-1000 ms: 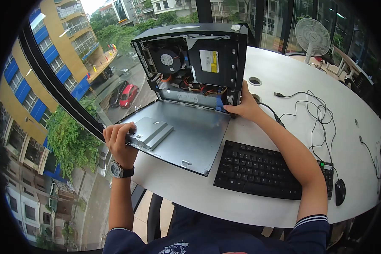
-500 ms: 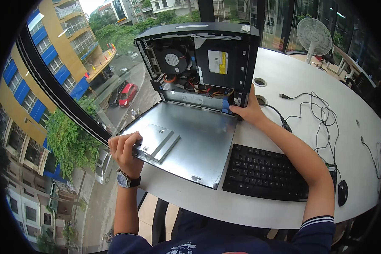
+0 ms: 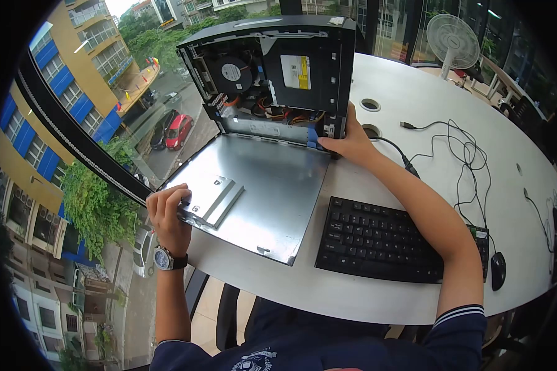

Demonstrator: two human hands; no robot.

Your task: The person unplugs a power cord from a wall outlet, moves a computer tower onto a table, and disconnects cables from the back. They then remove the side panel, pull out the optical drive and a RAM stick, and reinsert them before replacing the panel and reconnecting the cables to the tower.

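An open computer case stands upright at the table's far edge, its fan, black drive with a white and yellow label and coloured wires showing. A shiny metal side panel lies low in front, meeting the case along its bottom edge. My left hand, with a watch on the wrist, has its fingers wrapped round the panel's near left corner. My right hand grips the case's lower right corner, thumb by a blue part, other fingers hidden behind.
A black keyboard lies under my right forearm, with a mouse to its right. Tangled black cables spread over the white table. A window frame runs along the left, and a white fan stands beyond.
The whole scene has shifted slightly left and up in view. Both hands keep their holds on the panel and the case, whose positions relative to each other look about the same.
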